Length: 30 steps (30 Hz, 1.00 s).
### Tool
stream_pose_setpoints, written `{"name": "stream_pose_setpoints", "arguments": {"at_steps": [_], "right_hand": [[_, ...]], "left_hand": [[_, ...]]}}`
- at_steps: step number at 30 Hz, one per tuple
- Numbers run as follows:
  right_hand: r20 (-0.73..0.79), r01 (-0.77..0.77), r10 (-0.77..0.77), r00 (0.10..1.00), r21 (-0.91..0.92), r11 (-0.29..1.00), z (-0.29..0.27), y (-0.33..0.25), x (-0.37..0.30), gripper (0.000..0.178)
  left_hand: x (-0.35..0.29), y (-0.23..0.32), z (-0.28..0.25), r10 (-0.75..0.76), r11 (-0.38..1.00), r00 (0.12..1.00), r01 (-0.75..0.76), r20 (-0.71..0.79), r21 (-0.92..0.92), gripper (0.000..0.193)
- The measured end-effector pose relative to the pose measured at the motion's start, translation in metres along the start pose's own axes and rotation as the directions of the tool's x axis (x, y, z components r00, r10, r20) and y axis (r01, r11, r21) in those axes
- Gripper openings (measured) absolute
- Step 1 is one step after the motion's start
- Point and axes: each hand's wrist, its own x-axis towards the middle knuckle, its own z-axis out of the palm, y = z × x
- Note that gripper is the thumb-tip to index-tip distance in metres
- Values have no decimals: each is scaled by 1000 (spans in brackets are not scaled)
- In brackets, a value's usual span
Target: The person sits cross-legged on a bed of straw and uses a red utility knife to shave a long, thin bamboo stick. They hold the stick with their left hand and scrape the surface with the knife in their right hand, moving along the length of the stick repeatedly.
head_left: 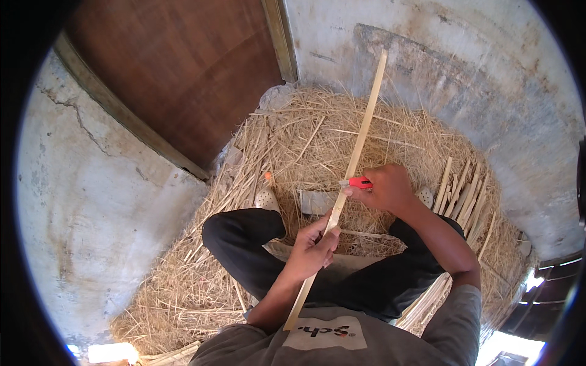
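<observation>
A long, pale bamboo strip point(367, 120) slants from my lap up toward the far wall. Lower down, my left hand point(311, 250) is closed around it, thumb and fingers gripping its sides. My right hand point(390, 188) is wrapped around a red utility knife point(361, 182), just above the left. The knife's blade end lies at the strip's edge, and the right thumb is close to the strip. How far the blade cuts in, I cannot tell.
Thin shavings point(378, 131) cover the floor around my crossed legs. A grey block point(317, 202) lies between my feet. Several split strips point(463, 192) lean at the right. Stained walls point(488, 91) and a brown door point(183, 67) enclose the corner.
</observation>
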Motion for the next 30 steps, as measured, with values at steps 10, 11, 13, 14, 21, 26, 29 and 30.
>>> {"name": "stream_pose_setpoints", "arguments": {"at_steps": [10, 11, 13, 14, 21, 26, 29, 30], "right_hand": [[54, -47, 50, 997, -52, 998, -12, 5, 0, 63], [46, 19, -17, 999, -42, 999, -10, -1, -5, 63], [31, 152, -151, 988, -25, 988, -6, -10, -12, 64], [-13, 83, -83, 996, -24, 996, -7, -4, -6, 64], [25, 68, -67, 997, -21, 997, -5, -4, -13, 65], [-26, -13, 12, 1000, -45, 999, -11, 8, -1, 65], [-74, 50, -57, 996, -85, 995, -5, 12, -1, 66], [-85, 71, -83, 993, -125, 990, -5, 14, 1, 65]], "left_hand": [[-5, 5, 3, 228, 908, 974, -210, -7, 363, 46], [-3, 4, 2, 281, 874, 960, -258, 3, 412, 46], [2, -4, -3, 406, 784, 913, -365, 30, 503, 45], [2, -9, -5, 468, 727, 883, -413, 45, 549, 45], [-12, 7, 6, 347, 753, 938, -285, 9, 593, 45], [-9, 13, 9, 331, 680, 944, -244, 8, 692, 46], [-9, 8, 10, 430, 677, 902, -343, 28, 652, 46], [-9, 8, 9, 405, 690, 914, -324, 26, 647, 45]]}}
